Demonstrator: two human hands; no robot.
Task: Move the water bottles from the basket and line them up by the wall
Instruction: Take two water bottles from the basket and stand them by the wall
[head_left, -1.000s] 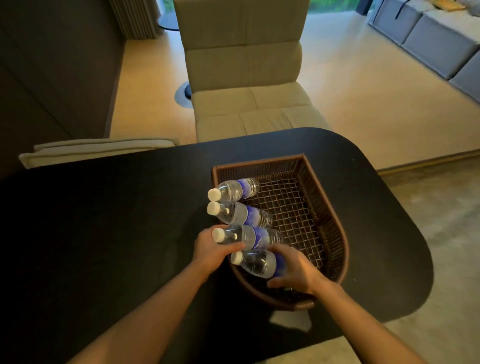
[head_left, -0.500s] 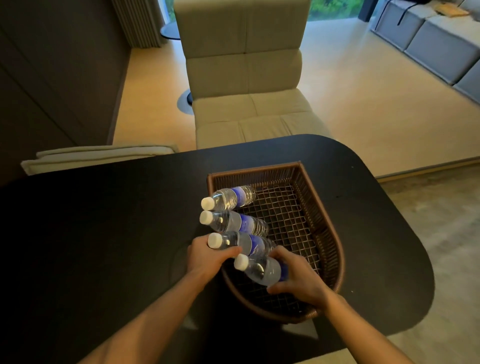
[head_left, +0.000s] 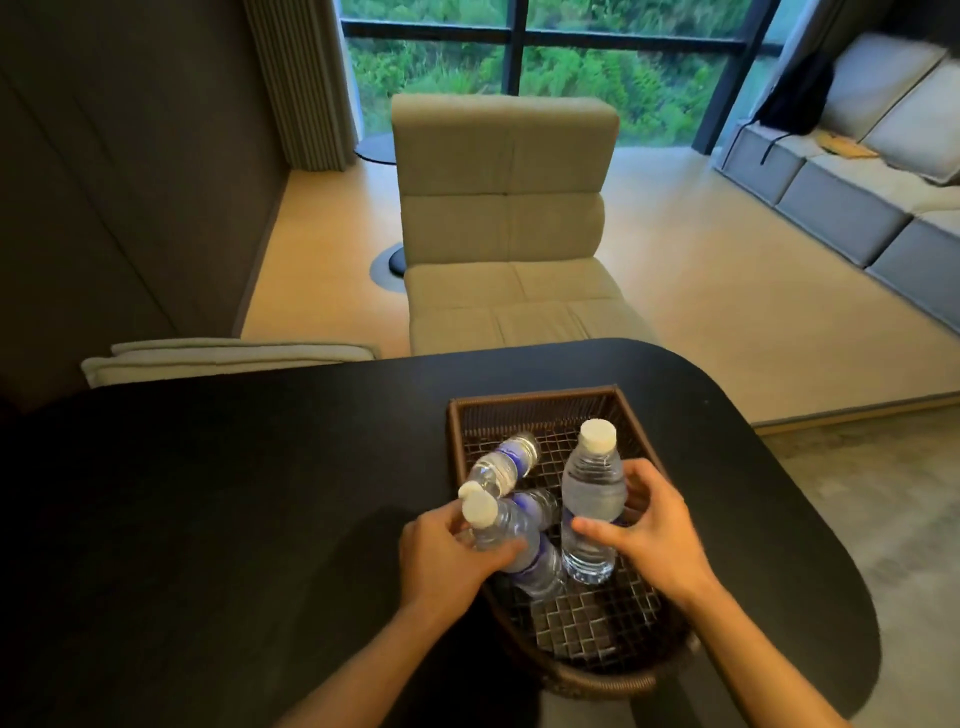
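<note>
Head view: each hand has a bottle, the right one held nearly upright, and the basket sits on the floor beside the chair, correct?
Not quite. The head view shows the basket on the black table, not the floor. The rest holds: the left hand grips one bottle, and the right hand holds another bottle nearly upright.

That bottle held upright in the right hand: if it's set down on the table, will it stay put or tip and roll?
The upright bottle looks full and clear, so probably heavy for its size and fairly steady. It is tall and narrow, though, so a nudge might tip it. Its round body would likely roll on the smooth table.
</note>
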